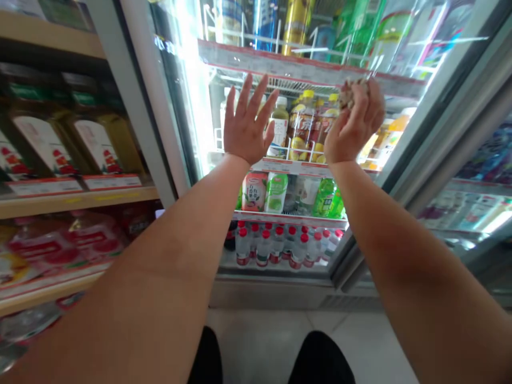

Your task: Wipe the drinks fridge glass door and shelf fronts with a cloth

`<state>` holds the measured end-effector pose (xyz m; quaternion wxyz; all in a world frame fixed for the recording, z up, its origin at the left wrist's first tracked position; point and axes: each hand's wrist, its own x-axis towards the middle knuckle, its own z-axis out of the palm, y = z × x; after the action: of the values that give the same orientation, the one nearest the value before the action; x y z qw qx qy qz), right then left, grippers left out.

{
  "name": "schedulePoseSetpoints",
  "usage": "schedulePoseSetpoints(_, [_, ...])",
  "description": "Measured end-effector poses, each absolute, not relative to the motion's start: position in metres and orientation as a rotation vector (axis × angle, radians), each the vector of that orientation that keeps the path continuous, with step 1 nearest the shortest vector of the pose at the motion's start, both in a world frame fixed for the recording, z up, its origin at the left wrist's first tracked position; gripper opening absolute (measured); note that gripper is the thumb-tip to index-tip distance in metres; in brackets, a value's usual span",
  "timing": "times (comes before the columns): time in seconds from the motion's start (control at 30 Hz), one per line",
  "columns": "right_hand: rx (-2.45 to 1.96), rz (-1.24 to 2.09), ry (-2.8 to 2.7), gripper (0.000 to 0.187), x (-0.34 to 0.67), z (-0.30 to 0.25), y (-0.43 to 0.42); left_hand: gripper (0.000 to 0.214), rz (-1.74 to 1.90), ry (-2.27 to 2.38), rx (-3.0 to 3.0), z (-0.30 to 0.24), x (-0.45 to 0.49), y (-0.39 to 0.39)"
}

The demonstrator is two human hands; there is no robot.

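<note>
My left hand [248, 124] is raised with its fingers spread, holding nothing. It is in front of the middle shelf of a lit drinks fridge; I cannot tell whether it touches glass. My right hand [358, 120], at a similar height further right, is closed round a crumpled beige-brown cloth [347, 97]. Between the hands stand brown iced tea bottles [303, 125] with yellow caps. A paler tea bottle [280, 125] is just right of my left hand, partly covered by it.
Below are cartons and green bottles [276, 193], then several red-capped water bottles [278, 245]. Cans and bottles [298, 24] fill the upper shelf. A metal door frame [448, 152] runs down the right. Oil-like bottles [96, 133] stand on wooden shelves at left.
</note>
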<state>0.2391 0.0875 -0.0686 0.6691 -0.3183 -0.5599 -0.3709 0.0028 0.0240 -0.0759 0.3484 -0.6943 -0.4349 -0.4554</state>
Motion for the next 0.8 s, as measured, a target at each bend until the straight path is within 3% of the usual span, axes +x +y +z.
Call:
schedulePoseSetpoints(0.17, [-0.704, -0.840, -1.220, 0.049, 0.237, -0.069, 0.087, 0.059, -1.141, -1.110, -1.732, -0.079, 0.003, 0.020])
schedulePoseSetpoints(0.43, [-0.558, -1.050, -1.778, 0.049, 0.236, -0.077, 0.067, 0.060, -1.036, -1.125, -1.607, -0.081, 0.005, 0.019])
schedulePoseSetpoints(0.8, [-0.706, -0.760, -1.238, 0.049, 0.235, -0.072, 0.072, 0.062, -1.106, -1.080, -1.713, -0.080, -0.001, 0.031])
